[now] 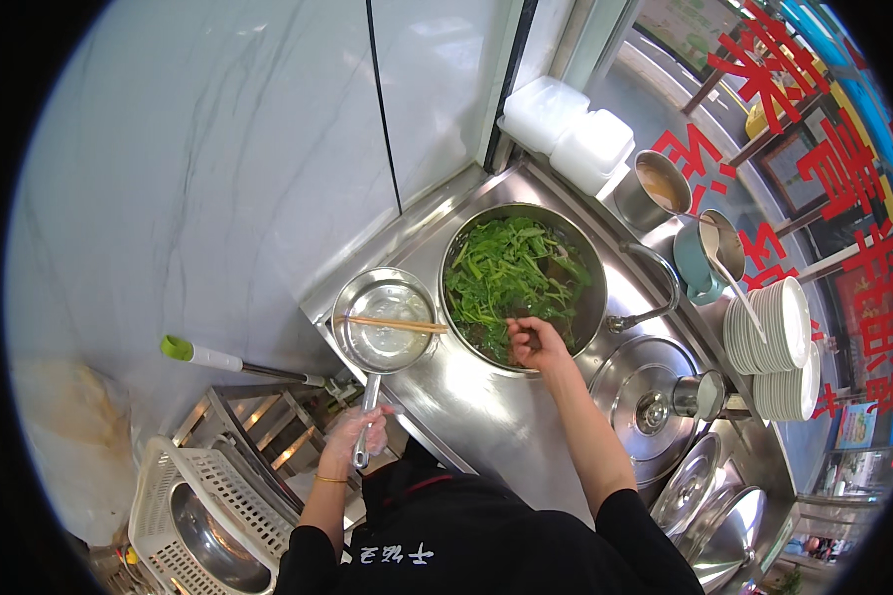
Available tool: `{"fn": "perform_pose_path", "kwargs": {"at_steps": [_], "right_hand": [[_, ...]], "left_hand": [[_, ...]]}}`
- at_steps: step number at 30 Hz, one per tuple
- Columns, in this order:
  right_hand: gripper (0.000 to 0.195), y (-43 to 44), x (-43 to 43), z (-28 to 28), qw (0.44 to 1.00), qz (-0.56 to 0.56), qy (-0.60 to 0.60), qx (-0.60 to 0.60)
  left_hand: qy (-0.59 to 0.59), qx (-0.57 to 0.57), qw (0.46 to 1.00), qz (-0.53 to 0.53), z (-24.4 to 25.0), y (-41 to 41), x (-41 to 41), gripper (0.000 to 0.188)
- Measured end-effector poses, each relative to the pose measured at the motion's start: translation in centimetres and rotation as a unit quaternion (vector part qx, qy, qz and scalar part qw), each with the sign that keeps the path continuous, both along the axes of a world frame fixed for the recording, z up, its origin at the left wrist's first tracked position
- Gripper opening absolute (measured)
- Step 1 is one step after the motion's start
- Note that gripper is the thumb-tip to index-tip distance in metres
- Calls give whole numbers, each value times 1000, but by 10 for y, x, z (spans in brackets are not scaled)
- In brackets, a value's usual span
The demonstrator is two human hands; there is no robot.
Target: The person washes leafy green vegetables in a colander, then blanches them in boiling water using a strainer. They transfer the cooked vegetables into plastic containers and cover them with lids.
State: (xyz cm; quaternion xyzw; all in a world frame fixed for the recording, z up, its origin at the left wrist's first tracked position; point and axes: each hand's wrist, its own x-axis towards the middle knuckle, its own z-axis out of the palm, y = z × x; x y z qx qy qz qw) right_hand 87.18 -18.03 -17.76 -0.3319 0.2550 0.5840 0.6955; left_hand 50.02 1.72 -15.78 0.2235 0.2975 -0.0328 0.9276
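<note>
My left hand [359,433], in a clear plastic glove, grips the handle of a metal saucepan [365,358]. The pan rests at the counter's left edge with a little clear liquid in it, and a pair of wooden chopsticks [398,324] lies across its rim. My right hand [539,344] is bare, fingers curled, over the near rim of a large round metal pot. Leafy greens [502,279] fill much of this pot [600,297]. Whether the curled fingers hold anything is hidden.
A faucet [666,286] stands right of the pot, beside a large metal lid [625,394]. Beyond are white plates [763,327], a teal pitcher [692,256], a metal pot of liquid [640,197] and white containers [547,111]. A plastic basket [216,476] stands lower left.
</note>
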Motion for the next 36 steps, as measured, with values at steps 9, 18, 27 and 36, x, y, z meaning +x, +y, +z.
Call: {"fn": "perform_pose_path", "kwargs": {"at_steps": [9,18,27,36], "right_hand": [[17,-66,-34,48,965,165,-156,-133],[25,-155,-89,74,780,314,-431,-327],[42,-150,-111,162,511,351,-643,-450],[37,-138,-126,95,491,420,-651,-397]], "left_hand": [[16,22,1000,14,-11,15,5,42],[36,18,999,18,-7,17,16,42],[29,10,999,42,-17,19,9,43],[7,5,998,69,-21,14,1,45]]}}
